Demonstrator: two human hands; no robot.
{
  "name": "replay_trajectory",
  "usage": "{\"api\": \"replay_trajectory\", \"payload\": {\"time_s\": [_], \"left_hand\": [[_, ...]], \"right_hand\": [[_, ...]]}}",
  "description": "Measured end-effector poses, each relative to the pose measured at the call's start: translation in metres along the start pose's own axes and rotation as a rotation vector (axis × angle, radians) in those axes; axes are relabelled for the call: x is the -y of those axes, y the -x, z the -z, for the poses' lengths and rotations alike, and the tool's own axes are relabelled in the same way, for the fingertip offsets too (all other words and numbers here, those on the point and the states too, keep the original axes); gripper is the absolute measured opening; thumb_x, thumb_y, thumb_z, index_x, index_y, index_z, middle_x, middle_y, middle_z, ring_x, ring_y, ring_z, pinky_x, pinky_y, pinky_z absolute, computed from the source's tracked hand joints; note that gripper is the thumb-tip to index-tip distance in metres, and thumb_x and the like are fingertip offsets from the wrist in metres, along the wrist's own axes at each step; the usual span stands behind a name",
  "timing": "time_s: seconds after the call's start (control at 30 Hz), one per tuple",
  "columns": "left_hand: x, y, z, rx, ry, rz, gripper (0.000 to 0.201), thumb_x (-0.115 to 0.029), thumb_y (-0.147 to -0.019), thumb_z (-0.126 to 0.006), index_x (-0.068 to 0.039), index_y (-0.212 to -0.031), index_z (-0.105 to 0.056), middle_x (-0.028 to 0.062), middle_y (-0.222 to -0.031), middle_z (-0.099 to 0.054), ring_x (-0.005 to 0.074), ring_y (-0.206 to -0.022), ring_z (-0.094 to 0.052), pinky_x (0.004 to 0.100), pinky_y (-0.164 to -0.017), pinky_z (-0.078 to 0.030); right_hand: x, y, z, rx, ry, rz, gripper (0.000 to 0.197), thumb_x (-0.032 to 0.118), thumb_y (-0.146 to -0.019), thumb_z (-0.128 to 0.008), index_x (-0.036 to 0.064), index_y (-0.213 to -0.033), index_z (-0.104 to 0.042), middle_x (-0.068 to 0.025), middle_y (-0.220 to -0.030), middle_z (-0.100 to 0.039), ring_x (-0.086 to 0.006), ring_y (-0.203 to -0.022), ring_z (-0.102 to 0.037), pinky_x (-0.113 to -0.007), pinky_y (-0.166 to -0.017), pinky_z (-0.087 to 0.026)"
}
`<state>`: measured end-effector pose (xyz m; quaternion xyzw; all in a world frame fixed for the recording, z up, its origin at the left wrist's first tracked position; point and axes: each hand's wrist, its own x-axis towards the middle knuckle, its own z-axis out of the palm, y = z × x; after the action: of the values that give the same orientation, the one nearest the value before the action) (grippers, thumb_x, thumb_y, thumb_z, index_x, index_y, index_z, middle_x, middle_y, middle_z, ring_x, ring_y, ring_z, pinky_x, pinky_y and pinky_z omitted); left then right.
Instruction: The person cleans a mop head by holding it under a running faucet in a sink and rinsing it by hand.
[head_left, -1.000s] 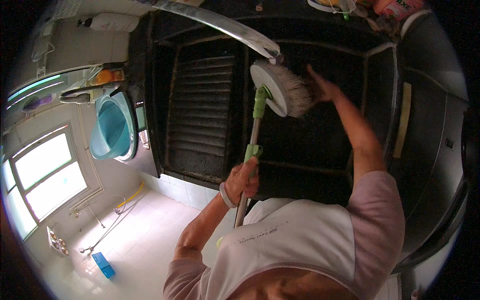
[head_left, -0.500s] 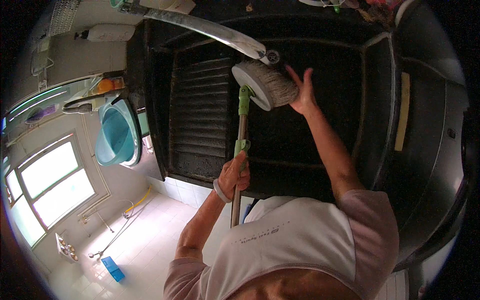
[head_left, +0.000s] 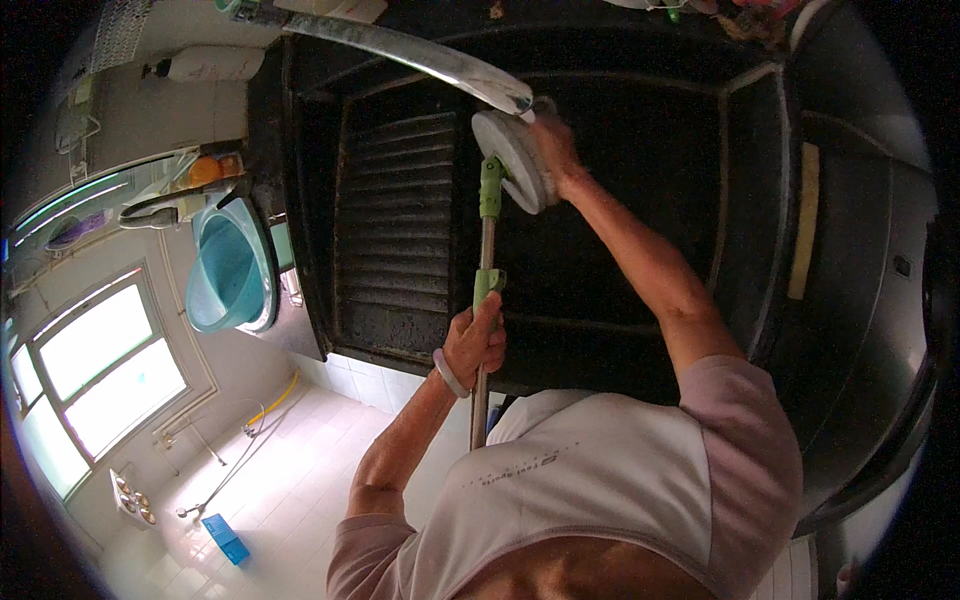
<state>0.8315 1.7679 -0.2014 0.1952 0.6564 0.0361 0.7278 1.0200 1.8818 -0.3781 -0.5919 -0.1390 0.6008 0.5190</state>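
Observation:
A spin mop with a round grey-white plate [head_left: 505,160], a green joint and a metal pole is held tilted over a dark sink [head_left: 620,270]. My left hand [head_left: 475,342] is wrapped round the pole, just below its green clamp. At the mop head, my right hand [head_left: 556,155] is closed against the strand side, its fingertips dark and blurred. Most of the strands are hidden behind that hand and the plate. The end of a long chrome faucet [head_left: 440,68] hangs right above the mop head, with a small whitish streak at its tip.
A ribbed black drainboard [head_left: 395,215] lies left of the basin. Further left, a turquoise basin [head_left: 232,265] leans beside an orange round thing [head_left: 204,171]. A blue box [head_left: 225,538] lies on the pale tiled floor. The sink's raised rim [head_left: 770,200] bounds the right.
My right hand has moved left and up, from open fingers beside the strands to closed against them. The mop head has turned slightly, and its strands show less. My left hand keeps the pole.

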Motion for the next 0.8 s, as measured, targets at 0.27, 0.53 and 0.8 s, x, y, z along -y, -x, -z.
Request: {"api": "replay_trajectory", "payload": {"time_s": [0.27, 0.53, 0.8], "left_hand": [[-0.001, -0.003, 0.001, 0.016, 0.015, -0.011, 0.037, -0.044, -0.080, -0.051, -0.010, -0.072, -0.040, -0.0036, -0.048, -0.032, 0.0066, -0.035, -0.029, 0.0210, -0.031, -0.024], [0.001, 0.006, 0.001, -0.020, -0.073, -0.018, 0.035, -0.042, -0.081, -0.050, -0.009, -0.072, -0.040, -0.0029, -0.049, -0.035, 0.0065, -0.035, -0.031, 0.0219, -0.032, -0.025], [0.008, 0.009, 0.011, 0.178, 0.216, 0.118, 0.035, -0.045, -0.082, -0.047, -0.012, -0.073, -0.042, -0.0042, -0.049, -0.031, 0.0049, -0.035, -0.026, 0.0193, -0.032, -0.022]], "right_hand": [[-0.014, -0.017, 0.005, -0.009, 0.071, 0.166, 0.036, 0.032, -0.078, -0.049, -0.0017, -0.086, -0.058, -0.0060, -0.075, -0.056, -0.0129, -0.066, -0.049, -0.031, -0.058, -0.039], [0.026, -0.034, 0.025, 0.390, 0.247, -0.050, 0.043, 0.041, -0.079, -0.048, 0.0096, -0.108, -0.051, -0.0070, -0.098, -0.054, -0.0175, -0.083, -0.051, -0.033, -0.072, -0.042], [0.025, -0.064, 0.086, 0.394, -0.027, -0.329, 0.081, 0.069, -0.068, -0.040, 0.0077, -0.120, -0.039, -0.0149, -0.119, -0.042, -0.0265, -0.107, -0.042, -0.043, -0.087, -0.037]]}}
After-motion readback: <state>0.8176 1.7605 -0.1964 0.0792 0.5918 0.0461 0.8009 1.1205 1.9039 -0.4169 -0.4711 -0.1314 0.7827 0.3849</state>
